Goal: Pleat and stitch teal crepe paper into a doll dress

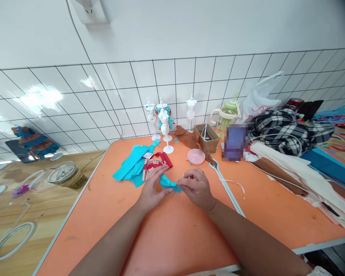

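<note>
A small piece of turquoise crepe paper (167,183), gathered in at one side, is held between my two hands above the orange table. My left hand (151,188) grips its left part between thumb and fingers. With thumb and fingertips pinched, my right hand (197,188) holds its gathered right end. Just beyond my left hand lie turquoise crepe paper strips (132,165) in a fanned pile. Beside them are red and pink strips (167,159) with a ring-shaped roll (154,165) on top. A pink bowl (196,156) stands past my right hand.
Several white mini mannequins (168,132) stand at the back. Near them are a cardboard box (209,143), a green-lidded bottle (228,113) and scissors (214,165). Paper strips and plaid cloth (287,132) crowd the right side. A jar (67,174) is on the wooden table at left.
</note>
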Motion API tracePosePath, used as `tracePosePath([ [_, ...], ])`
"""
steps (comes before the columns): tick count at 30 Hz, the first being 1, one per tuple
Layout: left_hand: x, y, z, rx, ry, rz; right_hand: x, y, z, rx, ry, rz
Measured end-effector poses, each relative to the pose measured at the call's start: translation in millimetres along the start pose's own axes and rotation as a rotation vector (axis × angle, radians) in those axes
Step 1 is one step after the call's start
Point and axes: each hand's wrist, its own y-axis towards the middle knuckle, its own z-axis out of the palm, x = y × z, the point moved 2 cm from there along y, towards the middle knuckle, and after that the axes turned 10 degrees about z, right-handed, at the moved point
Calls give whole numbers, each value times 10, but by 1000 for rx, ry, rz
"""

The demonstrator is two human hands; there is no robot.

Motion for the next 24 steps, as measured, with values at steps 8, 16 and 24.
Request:
tracePosePath([
  [8, -16, -38, -70, -34, 570, 256, -188, 4, 32, 167, 39, 228],
  [16, -72, -111, -70, -148, 478, 412, -79, -22, 98, 318, 31, 158],
  [24, 4, -56, -20, -25, 442, 178, -107, 31, 86, 120, -138, 296],
])
